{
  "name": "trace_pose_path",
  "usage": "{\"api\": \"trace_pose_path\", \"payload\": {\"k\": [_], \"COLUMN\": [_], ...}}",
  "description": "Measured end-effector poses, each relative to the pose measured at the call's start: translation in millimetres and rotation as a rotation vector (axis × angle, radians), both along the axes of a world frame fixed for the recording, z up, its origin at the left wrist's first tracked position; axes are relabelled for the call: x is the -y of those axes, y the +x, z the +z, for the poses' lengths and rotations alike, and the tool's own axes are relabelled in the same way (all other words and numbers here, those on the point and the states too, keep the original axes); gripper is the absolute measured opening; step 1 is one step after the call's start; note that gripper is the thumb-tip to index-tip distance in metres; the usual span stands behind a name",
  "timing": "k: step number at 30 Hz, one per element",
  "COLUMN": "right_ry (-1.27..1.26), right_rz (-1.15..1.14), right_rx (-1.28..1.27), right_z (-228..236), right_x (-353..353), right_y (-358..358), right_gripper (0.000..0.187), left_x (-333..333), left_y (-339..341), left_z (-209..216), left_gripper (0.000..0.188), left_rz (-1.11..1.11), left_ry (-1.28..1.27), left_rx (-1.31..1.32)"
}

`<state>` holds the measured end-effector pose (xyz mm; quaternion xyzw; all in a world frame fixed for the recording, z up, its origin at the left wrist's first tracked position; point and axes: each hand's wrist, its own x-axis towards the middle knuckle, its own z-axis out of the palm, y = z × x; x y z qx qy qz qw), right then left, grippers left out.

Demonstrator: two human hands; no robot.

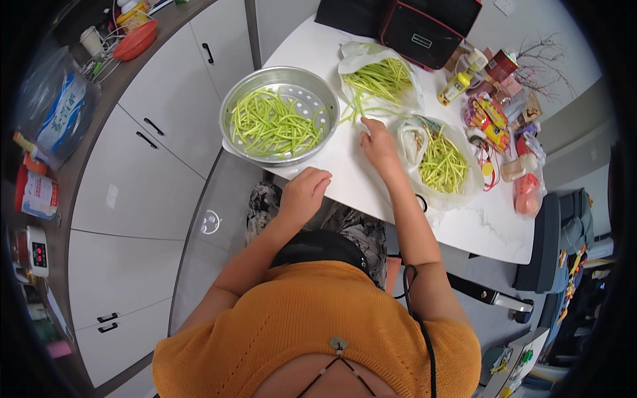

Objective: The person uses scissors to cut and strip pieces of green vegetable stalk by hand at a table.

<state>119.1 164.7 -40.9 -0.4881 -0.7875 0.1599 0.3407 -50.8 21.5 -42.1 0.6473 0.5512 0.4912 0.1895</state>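
My left hand [305, 197] is at the table's front edge, just below a round metal steamer pan [325, 149]. Its fingers are curled together, and whether anything is between them is hidden. Short cut green stems [272, 123] lie in a heap on the pan's perforated bottom. My right hand [380, 147] reaches over the table, its thumb and fingertips pinched at the end of a long thin green stem [359, 106]. That stem trails from an open white plastic bag [415, 96] full of long green stems [378, 78]. A second plastic bag [472, 189], right of my right forearm, holds shorter green pieces [443, 162].
The white table [491, 232] has a black bag with red trim [424, 33] at its back. A yellow bottle [454, 86], snack packets [491, 123] and a jar [519, 167] crowd its right side. White cabinets [133, 172] with a cluttered counter run along the left.
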Motion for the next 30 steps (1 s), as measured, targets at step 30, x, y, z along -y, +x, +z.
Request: {"api": "trace_pose_path", "payload": {"k": [30], "right_ry": [-0.477], "right_rz": [0.013], "right_rx": [-0.782], "right_z": [63.4], "right_x": [62.9], "right_y": [66.5], "right_gripper": [0.015], "left_x": [-20.5], "left_y": [15.3], "left_z": [31.0], "left_gripper": [0.024], "left_rz": [-0.084], "left_ry": [0.163], "left_rx": [0.063]}}
